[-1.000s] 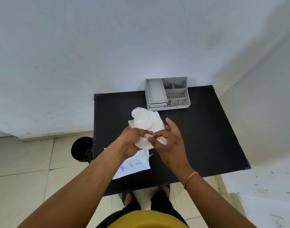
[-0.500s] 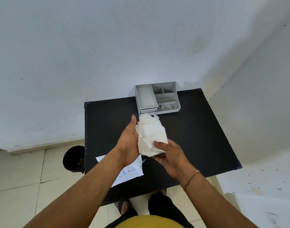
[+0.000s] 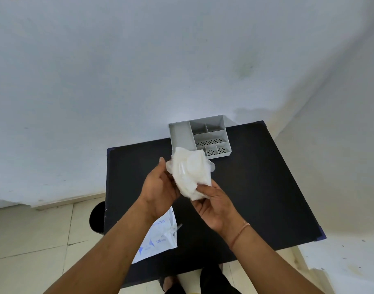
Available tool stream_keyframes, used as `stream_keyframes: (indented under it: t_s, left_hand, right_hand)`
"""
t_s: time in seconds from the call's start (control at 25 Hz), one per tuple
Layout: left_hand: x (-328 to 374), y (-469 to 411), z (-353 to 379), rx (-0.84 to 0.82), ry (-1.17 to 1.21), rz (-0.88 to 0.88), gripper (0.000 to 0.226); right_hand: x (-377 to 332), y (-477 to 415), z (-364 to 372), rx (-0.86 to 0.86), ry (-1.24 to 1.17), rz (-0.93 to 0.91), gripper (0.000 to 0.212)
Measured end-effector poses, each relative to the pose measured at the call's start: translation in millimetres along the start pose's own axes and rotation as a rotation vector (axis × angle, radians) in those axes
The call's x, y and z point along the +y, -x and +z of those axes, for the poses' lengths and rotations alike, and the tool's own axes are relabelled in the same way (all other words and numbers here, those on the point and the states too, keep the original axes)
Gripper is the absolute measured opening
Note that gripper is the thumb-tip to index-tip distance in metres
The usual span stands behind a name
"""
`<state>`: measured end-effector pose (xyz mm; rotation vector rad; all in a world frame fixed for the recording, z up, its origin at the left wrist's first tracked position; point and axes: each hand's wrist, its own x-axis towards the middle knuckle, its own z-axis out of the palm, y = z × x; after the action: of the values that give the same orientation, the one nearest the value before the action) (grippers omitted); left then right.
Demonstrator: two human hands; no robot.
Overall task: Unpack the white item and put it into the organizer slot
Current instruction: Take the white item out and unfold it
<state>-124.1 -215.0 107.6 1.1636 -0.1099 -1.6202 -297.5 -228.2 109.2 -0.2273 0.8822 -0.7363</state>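
A crumpled white item [image 3: 190,172], soft and partly translucent, is held above the black table [image 3: 256,177]. My left hand [image 3: 160,187] cups its left side with the thumb up. From below, my right hand [image 3: 213,204] pinches its lower edge. The grey organizer [image 3: 200,136] with several compartments stands at the table's far edge, just beyond the white item, whose top hides the organizer's near left corner. The torn white packet with blue print [image 3: 158,238] lies on the table's near left part, partly under my left forearm.
White walls close in behind and to the right of the table. A dark round bin [image 3: 97,217] stands on the tiled floor at the table's left. My feet show below the table's near edge.
Both hands have lifted the white item forward toward the organizer and turned it; the right hand moved from its top face to its lower edge. The camera view has tilted.
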Motion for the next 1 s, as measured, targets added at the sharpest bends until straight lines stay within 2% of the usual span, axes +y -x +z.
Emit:
stream_keyframes:
  t_s: [0.24, 0.4, 0.52, 0.6, 0.68, 0.76, 0.88, 1.0]
  left_hand:
    - [-22.7, -4.1, 17.6, 0.054, -0.189, 0.069, 0.052]
    - [-35.2, -14.7, 19.8, 0.231, -0.314, 0.096, 0.046]
    - [-45.0, -19.9, 23.1, 0.302, -0.176, 0.092, 0.034]
    - [-51.3, -20.8, 33.3, 0.294, -0.01, 0.095, 0.034]
    - [-60.6, -23.7, 45.3, 0.278, 0.063, 0.082, 0.035]
    - [-68.2, -28.8, 54.7, 0.264, 0.063, 0.072, 0.039]
    - [-66.0, -41.4, 49.8, 0.205, 0.073, 0.06, 0.06]
    - [-52.4, -47.5, 41.4, 0.157, 0.001, 0.031, 0.053]
  right_hand:
    - [-20.2, -12.6, -20.9, 0.001, 0.211, -0.014, 0.044]
    - [-22.4, -15.3, -30.3, 0.03, 0.443, -0.04, 0.048]
    - [-27.1, -16.0, -34.4, -0.026, 0.322, -0.006, 0.048]
    - [-29.7, -16.8, -35.3, -0.043, 0.139, 0.069, 0.046]
    - [-29.5, -19.1, -37.3, -0.027, 0.064, 0.107, 0.045]
    - [-32.9, -22.5, -40.7, 0.016, 0.106, 0.092, 0.044]
    - [-52.3, -24.3, -50.0, 0.06, 0.25, 0.083, 0.036]
    - [-74.6, -23.9, -60.8, 0.024, 0.407, 0.146, 0.028]
